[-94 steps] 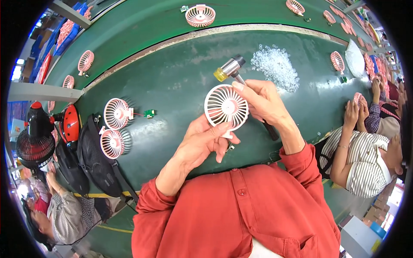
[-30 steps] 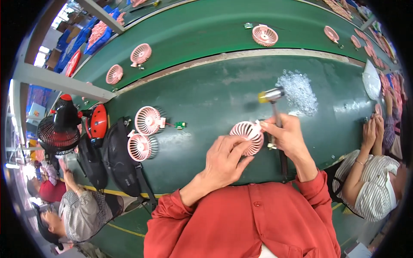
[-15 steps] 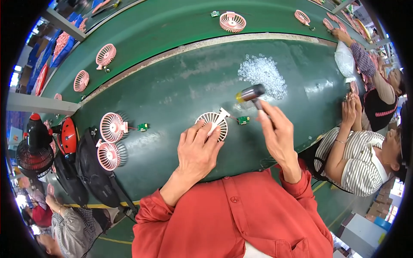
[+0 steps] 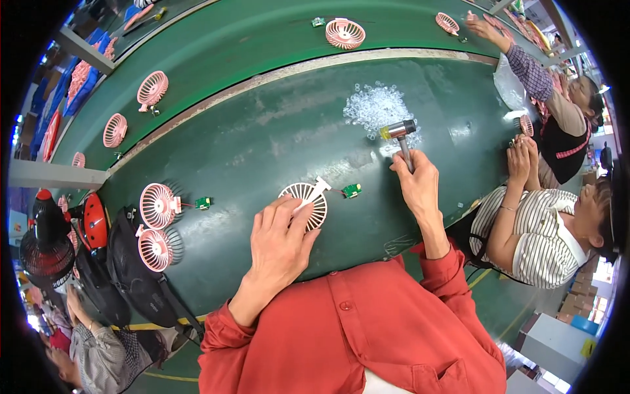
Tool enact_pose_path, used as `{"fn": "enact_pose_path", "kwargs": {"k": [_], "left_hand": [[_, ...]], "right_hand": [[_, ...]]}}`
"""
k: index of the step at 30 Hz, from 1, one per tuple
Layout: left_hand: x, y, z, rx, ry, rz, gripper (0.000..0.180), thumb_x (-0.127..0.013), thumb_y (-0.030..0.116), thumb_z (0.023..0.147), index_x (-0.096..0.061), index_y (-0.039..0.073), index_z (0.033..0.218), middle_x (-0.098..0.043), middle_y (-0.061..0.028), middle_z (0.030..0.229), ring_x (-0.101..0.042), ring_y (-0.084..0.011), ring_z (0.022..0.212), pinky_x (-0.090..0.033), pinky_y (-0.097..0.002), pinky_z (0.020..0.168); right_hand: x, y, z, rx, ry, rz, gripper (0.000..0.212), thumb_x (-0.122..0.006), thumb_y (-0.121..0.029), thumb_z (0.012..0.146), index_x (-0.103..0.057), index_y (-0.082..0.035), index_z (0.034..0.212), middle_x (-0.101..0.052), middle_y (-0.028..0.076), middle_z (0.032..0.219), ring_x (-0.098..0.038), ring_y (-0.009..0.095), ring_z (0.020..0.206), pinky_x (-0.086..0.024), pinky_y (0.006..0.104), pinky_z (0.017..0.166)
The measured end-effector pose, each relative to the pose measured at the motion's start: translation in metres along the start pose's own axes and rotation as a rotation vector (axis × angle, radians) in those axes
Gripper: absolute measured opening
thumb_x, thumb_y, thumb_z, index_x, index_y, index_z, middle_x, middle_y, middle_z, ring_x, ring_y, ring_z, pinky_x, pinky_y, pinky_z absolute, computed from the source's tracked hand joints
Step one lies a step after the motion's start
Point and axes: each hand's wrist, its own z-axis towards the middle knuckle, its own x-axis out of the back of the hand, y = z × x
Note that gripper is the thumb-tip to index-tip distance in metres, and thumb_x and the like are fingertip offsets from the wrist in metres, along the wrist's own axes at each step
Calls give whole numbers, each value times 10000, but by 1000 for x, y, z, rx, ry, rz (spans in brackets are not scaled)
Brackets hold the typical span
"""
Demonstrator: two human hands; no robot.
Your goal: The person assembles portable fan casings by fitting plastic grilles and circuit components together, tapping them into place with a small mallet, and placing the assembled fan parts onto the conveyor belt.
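My left hand (image 4: 279, 243) holds a white round fan grille (image 4: 316, 211) down on the green table, its fingers bent over the near left part. A white arm with a small neck (image 4: 320, 187) points up and right from the grille. By a short wire a green circuit board (image 4: 352, 191) hangs off that neck and lies to its right. In my right hand (image 4: 419, 184) is a small mallet (image 4: 398, 130) with a yellow and black head, gripped by its handle. The mallet is raised, clear of the grille, in front of the pile of small clear plastic rings (image 4: 377, 107).
Two pink fan grilles (image 4: 157, 206) (image 4: 155, 249) stand left, one wired to a circuit board (image 4: 203, 203). Black bags (image 4: 141, 276) sit at the table's left edge. More pink grilles (image 4: 345, 33) rest on the green conveyor (image 4: 249, 52) beyond. Co-workers (image 4: 525, 230) sit at right.
My right hand has lifted the mallet away from the grille, up and to the right. My left hand stays on the grille. The whole view has shifted slightly. A co-worker's arm reaches farther over the conveyor.
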Motion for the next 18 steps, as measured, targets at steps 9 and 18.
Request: {"fn": "enact_pose_path", "kwargs": {"k": [9,18], "left_hand": [[6,3,13,142,-63,153,868,-837,444,666,-495,-31,1307,-520,-168,1239,-519,-340,1052,-435,-451,856],[-7,-8,12,152,-5,-1,774,-824,242,662,-469,10,1310,-517,-175,1241,-530,-361,1073,-449,-458,915]], "right_hand": [[-18,-1,18,94,-12,-246,220,-654,-160,893,-624,53,942,-629,221,717,-634,320,636,-483,417,630],[5,-38,-9,-271,-429,651,116,-631,-66,925,-642,20,1002,-690,76,823,-379,13,428,-262,210,359]]}}
